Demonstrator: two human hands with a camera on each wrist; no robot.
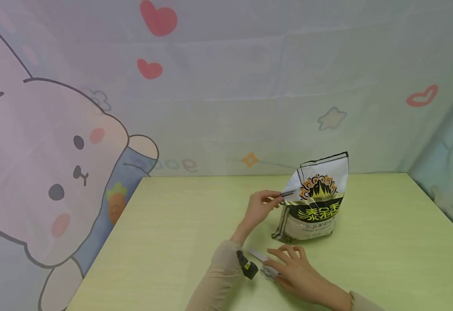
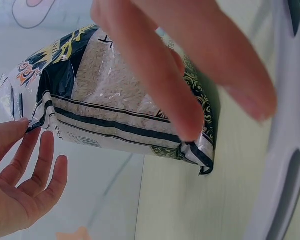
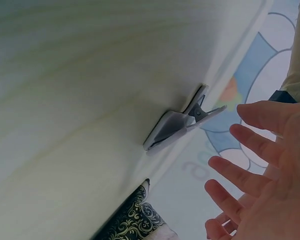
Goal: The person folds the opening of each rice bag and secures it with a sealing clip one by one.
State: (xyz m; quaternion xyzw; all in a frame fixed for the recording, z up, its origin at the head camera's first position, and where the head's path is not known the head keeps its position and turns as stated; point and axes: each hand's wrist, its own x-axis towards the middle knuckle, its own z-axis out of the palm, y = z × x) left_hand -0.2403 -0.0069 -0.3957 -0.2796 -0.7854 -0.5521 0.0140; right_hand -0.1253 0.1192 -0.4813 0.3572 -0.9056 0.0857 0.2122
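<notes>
So we've got one rice bag [image 1: 315, 205] standing on the pale table [image 1: 179, 242], right of the middle, its bottom well inside the back edge and its top poking up in front of the backdrop [image 1: 226, 95]. Room-wise we're good: a wide stretch of tabletop runs from the left arm to the table's left edge, and a decent strip lies between the bag and the right edge. The tight spot is in front of the bag, where both arms crowd in.

The left hand [image 1: 259, 209] pinches the bag's left side edge between thumb and finger, a small closed hold, with the other fingers loose in the left wrist view. The right hand [image 1: 302, 278] has its fingers spread and slightly bent, holding nothing; in the right wrist view we see a gap between its fingertips and the clip [image 3: 170, 125]. That clip sits on the table just in front of the bag's left corner, near the left wrist.

Our count: one bag, one clip, two hands, one black wrist device [image 1: 247, 264] on the left sleeve, plus three hearts and one bunny [image 1: 74, 172] printed on the backdrop.
</notes>
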